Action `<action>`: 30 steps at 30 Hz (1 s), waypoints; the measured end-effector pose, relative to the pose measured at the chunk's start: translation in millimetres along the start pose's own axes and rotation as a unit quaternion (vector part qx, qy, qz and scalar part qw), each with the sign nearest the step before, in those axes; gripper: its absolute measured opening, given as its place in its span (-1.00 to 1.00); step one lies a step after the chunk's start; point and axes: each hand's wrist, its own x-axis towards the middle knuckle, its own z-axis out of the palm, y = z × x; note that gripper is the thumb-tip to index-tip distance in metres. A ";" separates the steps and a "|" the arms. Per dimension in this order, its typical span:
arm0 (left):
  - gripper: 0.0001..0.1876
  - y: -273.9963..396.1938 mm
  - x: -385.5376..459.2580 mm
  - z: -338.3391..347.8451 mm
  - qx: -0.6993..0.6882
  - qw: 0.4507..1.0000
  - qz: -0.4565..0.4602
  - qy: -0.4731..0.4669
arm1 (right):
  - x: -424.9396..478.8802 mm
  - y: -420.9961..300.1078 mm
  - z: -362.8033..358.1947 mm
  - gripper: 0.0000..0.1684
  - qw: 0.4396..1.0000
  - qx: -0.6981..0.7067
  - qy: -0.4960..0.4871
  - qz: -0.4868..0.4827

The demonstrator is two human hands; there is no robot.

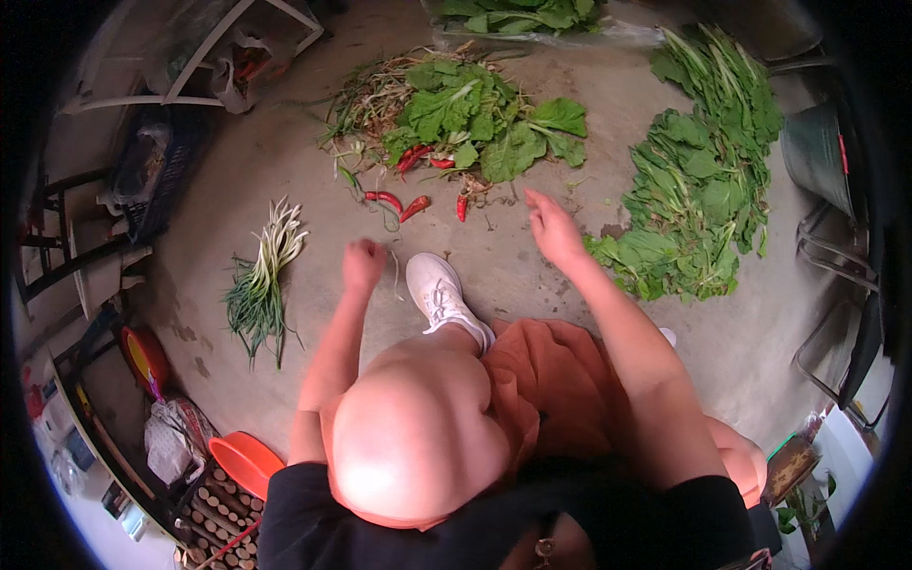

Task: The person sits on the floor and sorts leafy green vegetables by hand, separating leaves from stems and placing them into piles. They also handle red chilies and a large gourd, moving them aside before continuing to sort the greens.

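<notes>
My left hand (pixel 365 265) is curled into a loose fist above the floor, with nothing visible in it. Beside it lies a thin pale strand (pixel 396 276). My right hand (pixel 552 226) is held low with its fingers loosely bent and apart, apparently empty, near the front of a heap of leafy greens (pixel 456 107). Several red chili peppers lie before the heap, among them a curved one (pixel 385 199) and a small one (pixel 462 207). Left of my left hand rests a bunch of green onions (pixel 267 278), white ends pointing away from me.
A long pile of leafy greens (pixel 702 192) spreads along the right. More greens (pixel 524 14) lie on plastic at the far edge. A dark crate (pixel 153 171), an orange basin (pixel 246 459) and stacked cut wood (pixel 221 513) line the left; a bucket (pixel 816 157) stands right.
</notes>
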 end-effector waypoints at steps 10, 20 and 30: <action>-0.93 21.7 -45.9 35.0 -0.070 0.990 0.027 0.122 | -94.3 64.6 3.8 -0.54 0.994 0.077 -0.029 0.076; -0.83 130.9 -4.0 41.0 0.312 0.916 0.211 -0.138 | -105.2 57.4 -5.4 -0.60 0.995 0.065 0.004 0.081; -0.55 204.6 9.1 1.4 -0.058 0.960 0.251 0.113 | -158.8 104.6 -13.3 -0.74 0.968 -0.122 -0.138 0.169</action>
